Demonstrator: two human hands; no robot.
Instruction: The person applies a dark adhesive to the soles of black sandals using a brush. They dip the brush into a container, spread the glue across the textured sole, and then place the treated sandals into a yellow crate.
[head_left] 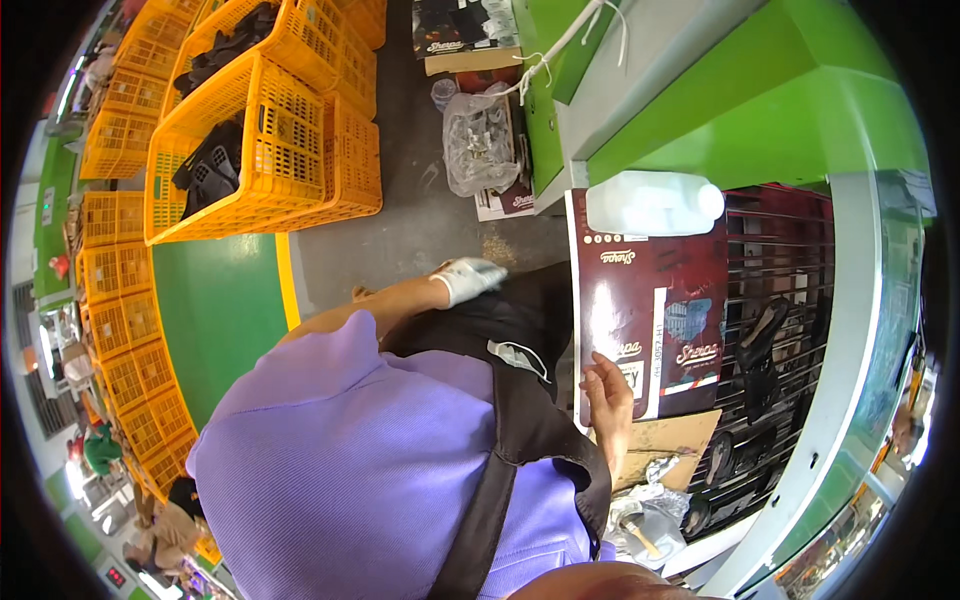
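Note:
My left hand (470,282), in a white glove, rests near my thigh on the dark apron (540,300). Its fingers look stretched out, slightly smeared, with nothing seen in them. My bare right hand (608,400) is at the near left edge of a dark red printed cardboard sheet (620,290), fingers loosely bent and apart, holding nothing visible. A white translucent plastic jug (650,203) lies on its side at the sheet's far end. Near my right forearm are a brown cardboard piece (665,440), crumpled clear plastic (640,500) and a brush with a wooden handle (642,536).
Right of the cardboard, black shoes (765,335) lie on a rack of metal bars (740,270) beside a green machine frame (760,110). Stacked yellow crates (290,130) with black shoe parts (215,165) stand at far left. A plastic-wrapped bundle (482,140) sits ahead.

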